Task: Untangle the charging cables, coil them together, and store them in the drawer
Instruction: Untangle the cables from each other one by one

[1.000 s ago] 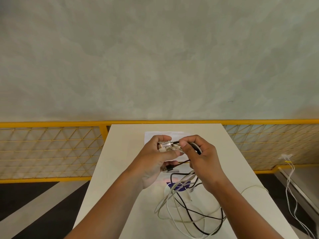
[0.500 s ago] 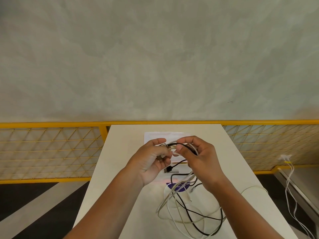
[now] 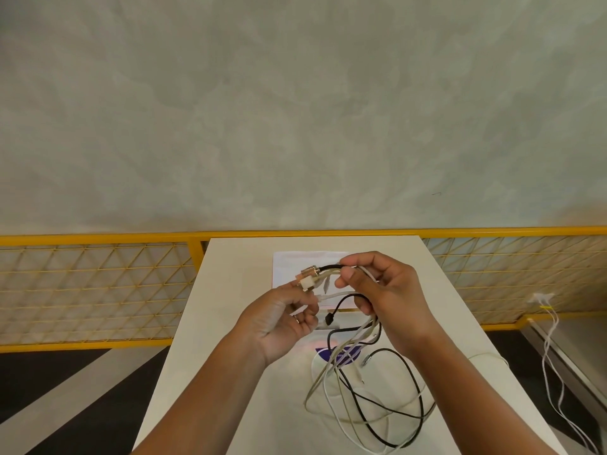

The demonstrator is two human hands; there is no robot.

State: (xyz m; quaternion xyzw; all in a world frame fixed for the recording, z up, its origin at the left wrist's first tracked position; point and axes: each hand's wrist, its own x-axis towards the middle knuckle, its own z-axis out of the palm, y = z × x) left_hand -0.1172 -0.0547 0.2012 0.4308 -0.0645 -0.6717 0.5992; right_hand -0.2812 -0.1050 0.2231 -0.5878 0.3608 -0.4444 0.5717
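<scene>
My right hand (image 3: 384,290) pinches a bunch of charging cables near their plug ends, above the white table (image 3: 230,356). The plugs (image 3: 308,277), one clear and one white, stick out to the left of my fingers. My left hand (image 3: 282,320) sits just below the plugs, fingers curled, fingertips touching the white plug. A small black connector (image 3: 329,320) dangles between the hands. The rest of the black and white cables (image 3: 371,405) hangs down and lies in loose crossing loops on the table. No drawer is in view.
A white sheet of paper (image 3: 295,261) lies at the far end of the table, and a round white disc with a purple label (image 3: 325,354) lies under the cables. A yellow mesh railing (image 3: 98,290) runs behind the table. More white cables (image 3: 555,356) hang at the right.
My hands have drawn apart: the left one dropped lower and let go of most of the bunch, while the right keeps the cable ends pinched. The plugs now stand free.
</scene>
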